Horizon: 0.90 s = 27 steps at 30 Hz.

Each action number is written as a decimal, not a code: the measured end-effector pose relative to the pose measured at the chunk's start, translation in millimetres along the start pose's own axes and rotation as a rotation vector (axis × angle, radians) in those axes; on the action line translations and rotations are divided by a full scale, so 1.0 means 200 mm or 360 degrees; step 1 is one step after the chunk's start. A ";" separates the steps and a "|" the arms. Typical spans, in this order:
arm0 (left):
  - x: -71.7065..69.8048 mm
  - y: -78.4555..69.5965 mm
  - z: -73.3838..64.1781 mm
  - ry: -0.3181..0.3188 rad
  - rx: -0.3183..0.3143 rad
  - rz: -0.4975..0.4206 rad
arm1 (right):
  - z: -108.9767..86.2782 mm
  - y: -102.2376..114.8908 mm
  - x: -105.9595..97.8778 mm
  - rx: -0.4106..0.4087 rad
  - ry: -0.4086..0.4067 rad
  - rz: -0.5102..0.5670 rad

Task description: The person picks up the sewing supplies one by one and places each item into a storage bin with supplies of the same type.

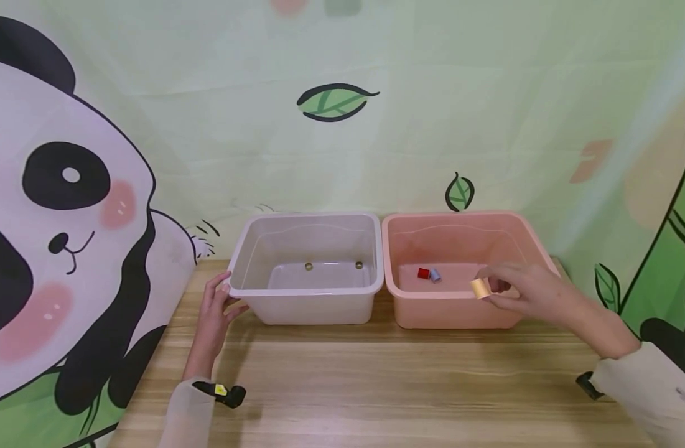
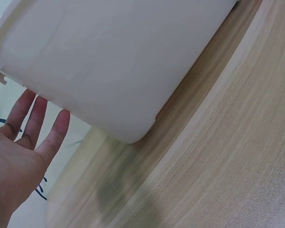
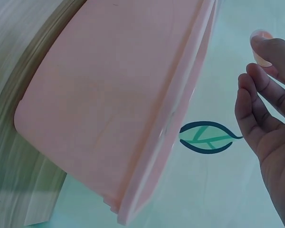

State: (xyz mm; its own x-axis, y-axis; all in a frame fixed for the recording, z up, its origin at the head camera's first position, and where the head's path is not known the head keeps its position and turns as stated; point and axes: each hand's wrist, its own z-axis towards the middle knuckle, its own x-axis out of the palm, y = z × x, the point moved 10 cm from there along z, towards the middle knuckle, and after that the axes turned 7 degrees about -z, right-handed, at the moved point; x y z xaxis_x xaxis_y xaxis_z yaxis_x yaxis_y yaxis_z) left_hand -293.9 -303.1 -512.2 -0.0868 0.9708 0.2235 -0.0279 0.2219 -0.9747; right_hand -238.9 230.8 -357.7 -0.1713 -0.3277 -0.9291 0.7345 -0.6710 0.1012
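My right hand pinches a small yellow cylinder between thumb and fingertips, over the front rim of the pink bin. In the right wrist view the cylinder shows one round end above the thumb. A red cylinder and a light blue cylinder lie side by side on the pink bin's floor. At the front left corner of the white bin, my left hand touches its side with nearly straight fingers. Two small gold-coloured rings, one left and one right, rest inside the white bin.
Both bins stand side by side at the back of a wood-grain table, rims almost meeting. Behind them hangs a green cloth backdrop with a panda and leaves printed on it. A black strap with a small device sits on the left wrist.
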 end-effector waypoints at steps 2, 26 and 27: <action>0.00 0.00 0.00 0.0004 0.0000 0.0003 | 0.00 0.00 -0.01 -0.0016 -0.0009 -0.0003; -0.03 0.00 0.06 0.0139 -0.0079 0.0067 | 0.04 -0.02 -0.04 -0.0029 0.0046 -0.0082; -0.03 0.00 0.07 0.0142 -0.0080 0.0086 | 0.04 -0.02 -0.04 -0.0016 0.0059 -0.0085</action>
State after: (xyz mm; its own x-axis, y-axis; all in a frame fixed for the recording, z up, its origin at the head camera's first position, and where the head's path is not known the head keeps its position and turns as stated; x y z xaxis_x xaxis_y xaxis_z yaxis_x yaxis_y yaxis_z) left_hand -306.4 -310.6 -514.3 0.0022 0.9853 0.1709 0.0247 0.1708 -0.9850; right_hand -245.9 230.3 -348.6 -0.1865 -0.2665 -0.9456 0.7317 -0.6800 0.0474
